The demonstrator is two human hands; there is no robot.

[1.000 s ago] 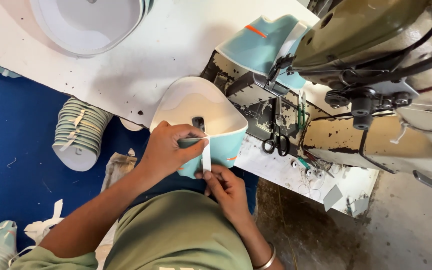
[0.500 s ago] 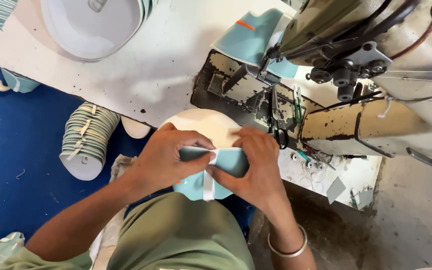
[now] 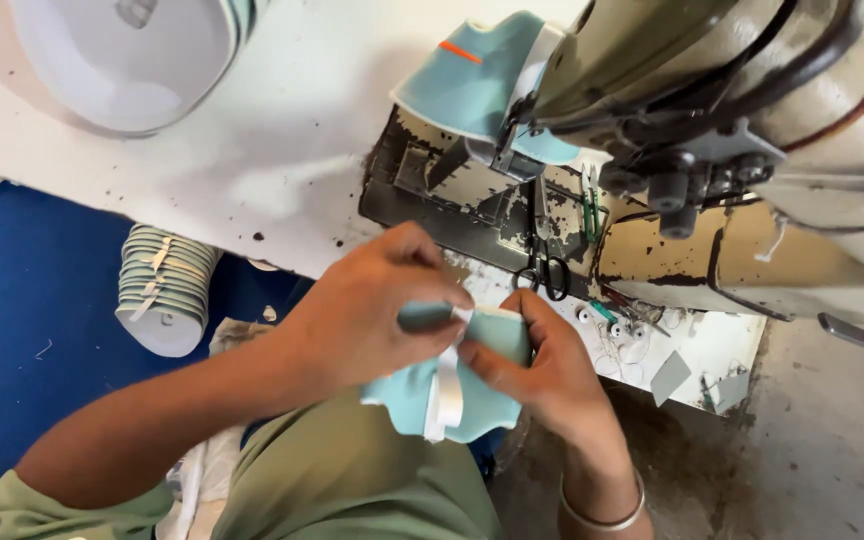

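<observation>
Stack on floor: nested pale cups (image 3: pixel 165 292) on blue flooring, far left.
Left hand (image 3: pixel 372 310): fingers pinched on the teal piece (image 3: pixel 407 395).
White strap (image 3: pixel 445 385): hangs between both hands.
Right hand (image 3: pixel 542 370): clamped on the piece's other edge.
Sewing machine (image 3: pixel 712 150): just beyond, scissors (image 3: pixel 544 272) on its table.

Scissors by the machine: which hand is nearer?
Right. The right hand sits just below the scissors, pinching the teal piece. The left hand grips the same piece farther to the left.
</observation>
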